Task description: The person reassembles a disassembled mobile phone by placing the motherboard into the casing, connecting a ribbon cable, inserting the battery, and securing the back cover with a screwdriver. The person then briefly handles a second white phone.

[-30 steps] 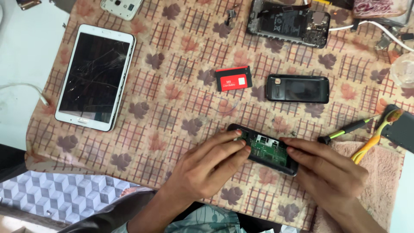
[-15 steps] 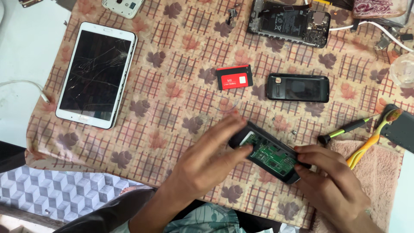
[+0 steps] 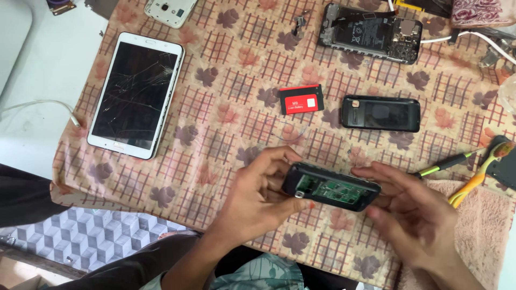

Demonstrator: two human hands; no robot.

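A small black phone body [image 3: 332, 188] with its back off shows a green circuit board. My left hand [image 3: 258, 198] grips its left end, thumb on the near edge. My right hand [image 3: 414, 215] holds its right end with the fingers spread around it. The phone is lifted just above the patterned cloth [image 3: 226, 134], tilted slightly. Farther away on the cloth lie a black back cover [image 3: 380, 113] and a red battery [image 3: 301, 100].
A white tablet with a cracked screen [image 3: 135, 94] lies at the left. An opened smartphone [image 3: 371, 33] sits at the top. A green-handled screwdriver [image 3: 446, 163] and an orange-handled tool [image 3: 473, 182] lie at the right, near a pink towel [image 3: 484, 225]. A white cable [image 3: 43, 104] crosses the table at left.
The phone body has been lifted and turned a little, and my left hand has shifted from covering its top to gripping its left end. My right hand has moved slightly right.
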